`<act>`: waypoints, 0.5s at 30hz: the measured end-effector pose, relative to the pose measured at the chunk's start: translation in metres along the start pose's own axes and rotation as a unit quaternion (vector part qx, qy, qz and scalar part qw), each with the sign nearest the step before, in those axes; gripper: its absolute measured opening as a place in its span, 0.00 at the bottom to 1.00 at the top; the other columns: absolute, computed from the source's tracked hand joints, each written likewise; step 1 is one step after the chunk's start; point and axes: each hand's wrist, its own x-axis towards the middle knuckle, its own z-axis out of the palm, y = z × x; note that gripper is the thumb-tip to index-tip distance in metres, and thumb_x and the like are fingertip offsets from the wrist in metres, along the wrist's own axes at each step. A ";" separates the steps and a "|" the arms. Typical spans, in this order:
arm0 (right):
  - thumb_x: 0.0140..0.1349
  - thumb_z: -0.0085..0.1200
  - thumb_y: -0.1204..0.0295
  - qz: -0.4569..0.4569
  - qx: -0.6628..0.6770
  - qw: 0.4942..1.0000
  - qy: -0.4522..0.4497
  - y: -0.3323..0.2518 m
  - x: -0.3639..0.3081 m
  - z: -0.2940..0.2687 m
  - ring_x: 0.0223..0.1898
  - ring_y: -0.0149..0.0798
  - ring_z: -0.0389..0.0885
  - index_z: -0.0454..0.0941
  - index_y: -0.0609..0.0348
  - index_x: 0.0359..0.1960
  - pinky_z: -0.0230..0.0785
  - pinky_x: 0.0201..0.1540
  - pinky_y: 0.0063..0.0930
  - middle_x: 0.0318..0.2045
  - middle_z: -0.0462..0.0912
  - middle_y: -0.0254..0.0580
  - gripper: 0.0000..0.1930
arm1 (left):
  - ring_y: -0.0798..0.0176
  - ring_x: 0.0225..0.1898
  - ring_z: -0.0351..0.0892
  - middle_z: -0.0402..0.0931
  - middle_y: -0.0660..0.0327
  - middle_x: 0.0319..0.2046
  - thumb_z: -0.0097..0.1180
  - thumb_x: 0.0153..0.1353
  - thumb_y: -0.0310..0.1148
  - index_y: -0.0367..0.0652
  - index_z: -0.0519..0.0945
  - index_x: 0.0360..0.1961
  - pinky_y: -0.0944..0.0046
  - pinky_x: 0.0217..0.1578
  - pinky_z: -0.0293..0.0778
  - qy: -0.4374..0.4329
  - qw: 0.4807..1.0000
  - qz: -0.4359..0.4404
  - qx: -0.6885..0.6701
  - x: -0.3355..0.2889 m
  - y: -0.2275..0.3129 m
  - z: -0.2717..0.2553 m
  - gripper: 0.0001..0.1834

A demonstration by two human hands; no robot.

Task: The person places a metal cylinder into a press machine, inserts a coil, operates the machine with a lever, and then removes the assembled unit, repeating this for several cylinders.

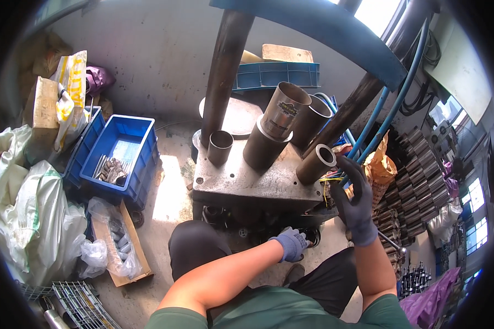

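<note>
My left hand [292, 244], in a grey-blue glove, reaches low beneath the front edge of the press table [247, 198]. Its fingers are curled beside a dark round part [313, 237]; what they hold, if anything, cannot be made out. My right hand [358, 207], in a dark grey glove, is raised at the table's right corner. Thumb and fingers curve apart with nothing seen between them, close to a thick-walled steel tube [313, 165]. Mid-table, a shiny printed metal cylinder [284, 112] sits tilted in view on a pale ring atop a dark cylinder [262, 153].
A short tube [220, 149] stands on the table's left, beside a steel column [223, 77]. Blue hoses [387, 129] hang at right, near stacked metal cylinders [422, 181]. Leftward are a blue crate [118, 156] of metal parts, white sacks [35, 208] and a cardboard box [121, 241].
</note>
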 end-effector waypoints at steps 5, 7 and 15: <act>0.65 0.60 0.73 -0.010 -0.233 0.969 0.079 -0.018 -0.107 -0.119 0.64 0.56 0.77 0.78 0.66 0.61 0.60 0.73 0.48 0.59 0.81 0.53 0.23 | 0.49 0.52 0.81 0.80 0.52 0.50 0.59 0.65 0.54 0.47 0.79 0.64 0.49 0.51 0.76 0.037 0.999 0.002 0.028 -0.012 0.004 -0.004 0.31; 0.70 0.58 0.72 0.076 -0.261 0.948 0.164 -0.007 -0.150 -0.147 0.64 0.54 0.76 0.78 0.67 0.62 0.60 0.73 0.46 0.60 0.81 0.52 0.20 | 0.49 0.52 0.81 0.80 0.52 0.50 0.58 0.66 0.54 0.48 0.78 0.65 0.49 0.52 0.77 0.057 0.998 -0.012 0.005 -0.012 0.007 -0.007 0.32; 0.80 0.45 0.72 0.204 0.052 0.854 0.476 0.109 -0.192 -0.113 0.47 0.34 0.79 0.74 0.61 0.62 0.75 0.52 0.28 0.52 0.79 0.42 0.14 | 0.47 0.60 0.77 0.77 0.50 0.60 0.59 0.67 0.51 0.46 0.74 0.68 0.47 0.60 0.73 0.203 0.970 -0.119 -0.055 -0.010 -0.003 -0.024 0.33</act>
